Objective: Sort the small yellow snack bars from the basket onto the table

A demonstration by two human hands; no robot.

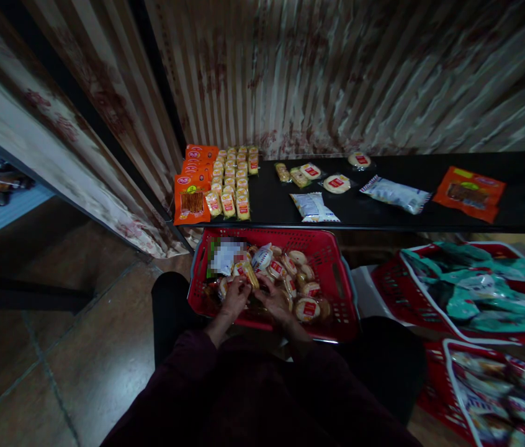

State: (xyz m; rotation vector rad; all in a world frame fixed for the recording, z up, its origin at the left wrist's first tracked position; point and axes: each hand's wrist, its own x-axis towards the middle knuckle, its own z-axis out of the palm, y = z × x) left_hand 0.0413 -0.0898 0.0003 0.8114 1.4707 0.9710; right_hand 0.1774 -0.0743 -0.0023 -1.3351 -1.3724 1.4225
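Curled left hand [235,298] and right hand [272,297] are pinching a yellow packet [252,277]; black shelf [272,200] is stretching at one o'clock, curtain [300,87] hanging behind, tiled floor [99,347] at eight.

head view | from head height | facing forward, steeply down | near, above the red basket [336,264]

A bare strip of shelf [269,202] leaves passage between the yellow packet rows [229,183] at left and the white packet [313,207] farther right. The shelf's near edge bars the red basket's far side [325,241]; round packs [308,309] crowd its middle.
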